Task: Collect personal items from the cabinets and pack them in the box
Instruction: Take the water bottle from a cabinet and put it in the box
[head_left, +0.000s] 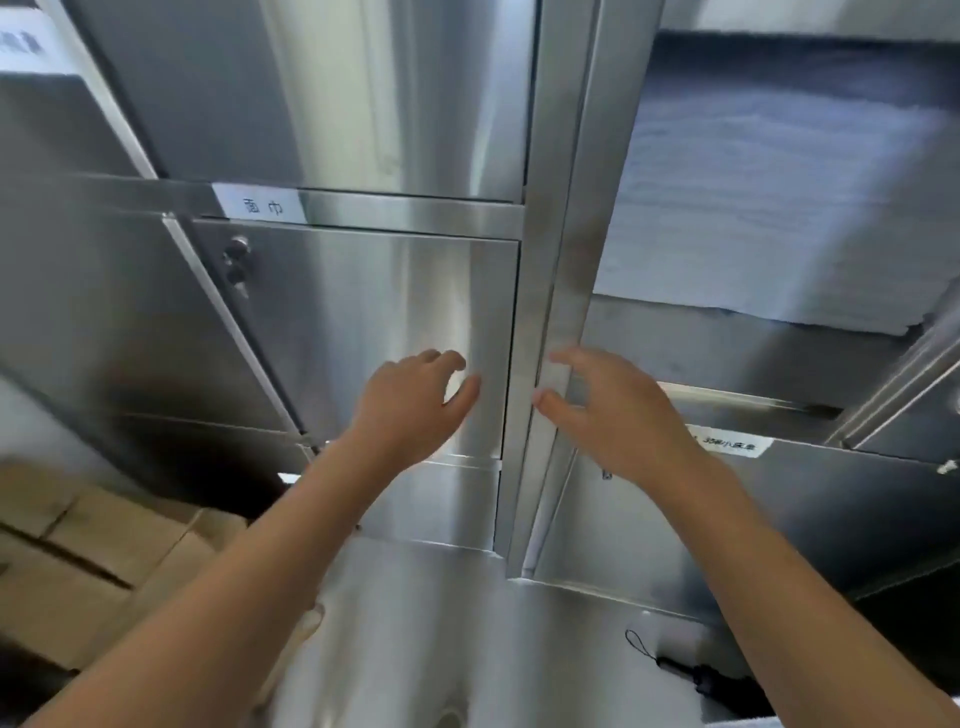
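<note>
Stainless steel cabinets fill the view. My left hand (410, 405) is raised in front of a closed cabinet door (363, 322) that has a keyed lock (237, 262) at its left edge. My right hand (608, 410) reaches beside the vertical steel post (545, 312), fingers spread and curled, holding nothing. To the right, an open compartment holds a stack of folded white towels (769, 208). A cardboard box (104, 561) sits low on the left. A small black item with a wrist strap (691, 670) lies in a lower compartment at the bottom right.
A white label (262, 205) with printed characters sits above the closed door, and another label (732, 444) marks the shelf edge on the right. An opened steel door (904, 374) juts in at the far right. More closed doors stand above and to the left.
</note>
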